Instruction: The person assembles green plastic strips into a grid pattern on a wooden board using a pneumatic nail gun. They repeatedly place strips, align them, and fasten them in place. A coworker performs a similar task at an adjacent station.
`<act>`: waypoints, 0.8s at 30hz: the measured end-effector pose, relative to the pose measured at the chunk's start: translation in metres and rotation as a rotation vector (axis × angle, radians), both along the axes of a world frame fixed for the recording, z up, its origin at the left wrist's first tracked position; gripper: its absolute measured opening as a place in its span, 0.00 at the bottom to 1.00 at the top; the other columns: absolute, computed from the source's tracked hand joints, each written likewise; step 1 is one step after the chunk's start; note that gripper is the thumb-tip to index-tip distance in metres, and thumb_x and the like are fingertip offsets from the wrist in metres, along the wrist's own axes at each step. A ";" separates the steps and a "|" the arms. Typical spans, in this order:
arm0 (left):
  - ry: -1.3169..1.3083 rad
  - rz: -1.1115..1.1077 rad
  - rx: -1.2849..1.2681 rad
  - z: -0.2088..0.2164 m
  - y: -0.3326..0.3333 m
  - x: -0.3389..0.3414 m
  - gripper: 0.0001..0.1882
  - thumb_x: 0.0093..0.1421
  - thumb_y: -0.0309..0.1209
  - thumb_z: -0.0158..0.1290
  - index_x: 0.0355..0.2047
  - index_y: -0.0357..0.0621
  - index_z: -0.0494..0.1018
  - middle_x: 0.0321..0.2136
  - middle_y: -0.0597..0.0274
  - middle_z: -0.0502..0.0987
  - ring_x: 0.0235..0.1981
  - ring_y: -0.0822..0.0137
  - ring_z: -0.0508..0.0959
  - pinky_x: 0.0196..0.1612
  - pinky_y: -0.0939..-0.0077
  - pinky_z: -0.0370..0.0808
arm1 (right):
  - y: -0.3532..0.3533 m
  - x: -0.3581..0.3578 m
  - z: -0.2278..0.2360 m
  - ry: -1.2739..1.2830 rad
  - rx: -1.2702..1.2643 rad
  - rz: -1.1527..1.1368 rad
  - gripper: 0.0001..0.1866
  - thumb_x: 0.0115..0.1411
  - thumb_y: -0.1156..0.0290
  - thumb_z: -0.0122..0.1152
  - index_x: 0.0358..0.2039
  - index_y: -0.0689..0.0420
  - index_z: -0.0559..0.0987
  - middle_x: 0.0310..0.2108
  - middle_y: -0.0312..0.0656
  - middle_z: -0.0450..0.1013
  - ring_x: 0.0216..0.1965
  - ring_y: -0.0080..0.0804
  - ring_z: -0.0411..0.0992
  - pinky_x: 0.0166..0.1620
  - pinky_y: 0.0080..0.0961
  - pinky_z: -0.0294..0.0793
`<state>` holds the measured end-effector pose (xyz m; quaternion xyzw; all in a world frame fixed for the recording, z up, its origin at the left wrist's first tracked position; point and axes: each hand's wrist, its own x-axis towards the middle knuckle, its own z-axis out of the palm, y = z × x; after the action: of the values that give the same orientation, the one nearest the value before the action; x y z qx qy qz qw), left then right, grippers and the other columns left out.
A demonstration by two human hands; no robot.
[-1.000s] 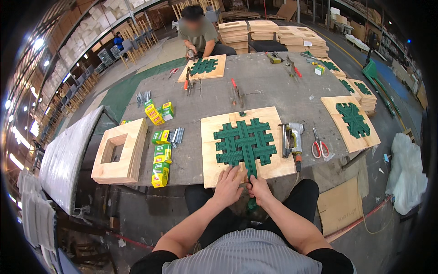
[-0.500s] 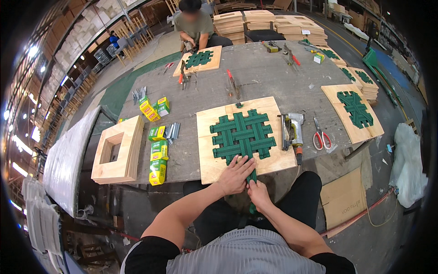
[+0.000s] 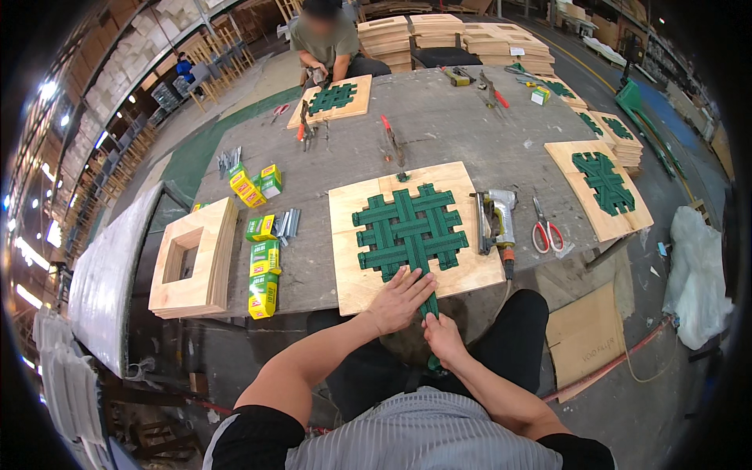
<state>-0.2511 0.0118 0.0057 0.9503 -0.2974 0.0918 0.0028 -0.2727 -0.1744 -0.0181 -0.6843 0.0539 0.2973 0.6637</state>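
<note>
A square plywood frame lies in front of me at the table's near edge. Woven green webbing crosses its middle opening. My left hand rests flat with fingers stretched over the near end of the weave and the frame's near edge. From beneath it a green webbing strap runs toward me over that edge. My right hand is closed around this strap just past the edge, and a loose end hangs below the fist. Right of the weave, a nail gun or stapler with a hose lies partly on the frame.
Red-handled scissors lie right of the stapler. Stacked plywood frames and yellow-green boxes with staple strips stand left. Pliers lie beyond. Another webbed frame sits right; a person works across the table.
The view has shifted slightly, so the table appears a little farther left and up. My right hand is slightly farther from the frame; a bit more strap shows between my hands.
</note>
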 end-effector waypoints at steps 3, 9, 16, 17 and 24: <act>-0.007 -0.001 0.016 -0.003 0.001 0.001 0.42 0.57 0.35 0.57 0.72 0.46 0.57 0.73 0.57 0.58 0.74 0.52 0.56 0.76 0.46 0.45 | -0.001 -0.001 -0.013 -0.037 -0.018 0.001 0.19 0.75 0.61 0.47 0.30 0.59 0.75 0.20 0.35 0.67 0.22 0.24 0.64 0.27 0.28 0.64; 0.018 -0.007 -0.067 0.002 0.004 0.003 0.39 0.57 0.31 0.55 0.71 0.45 0.60 0.71 0.55 0.61 0.72 0.50 0.60 0.75 0.47 0.50 | 0.000 0.005 -0.038 -0.168 -0.186 0.027 0.22 0.75 0.57 0.48 0.28 0.60 0.76 0.21 0.41 0.72 0.23 0.31 0.70 0.30 0.33 0.69; 0.219 -0.211 -0.557 0.027 -0.023 -0.050 0.25 0.58 0.26 0.61 0.57 0.43 0.75 0.57 0.50 0.75 0.62 0.44 0.73 0.66 0.46 0.66 | -0.012 0.020 -0.108 -0.427 -0.044 0.127 0.18 0.75 0.62 0.49 0.38 0.62 0.81 0.34 0.37 0.80 0.36 0.23 0.73 0.41 0.27 0.74; 0.212 -0.119 -0.625 0.016 -0.020 -0.068 0.20 0.58 0.26 0.61 0.52 0.42 0.78 0.51 0.51 0.79 0.58 0.47 0.77 0.63 0.49 0.70 | 0.000 0.023 -0.096 -0.270 -0.095 0.149 0.22 0.76 0.58 0.47 0.33 0.61 0.80 0.27 0.40 0.77 0.31 0.30 0.73 0.38 0.32 0.74; 0.410 0.583 -0.948 -0.054 -0.035 -0.048 0.24 0.69 0.46 0.51 0.48 0.35 0.78 0.40 0.37 0.81 0.48 0.37 0.79 0.56 0.50 0.73 | 0.005 0.039 -0.088 -0.381 -0.294 0.290 0.23 0.76 0.56 0.43 0.39 0.63 0.78 0.36 0.54 0.78 0.40 0.50 0.76 0.47 0.42 0.73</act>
<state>-0.2996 -0.0229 -0.0485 0.8864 0.0560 0.0261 0.4589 -0.2336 -0.1694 -0.1066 -0.8175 -0.1279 0.2441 0.5057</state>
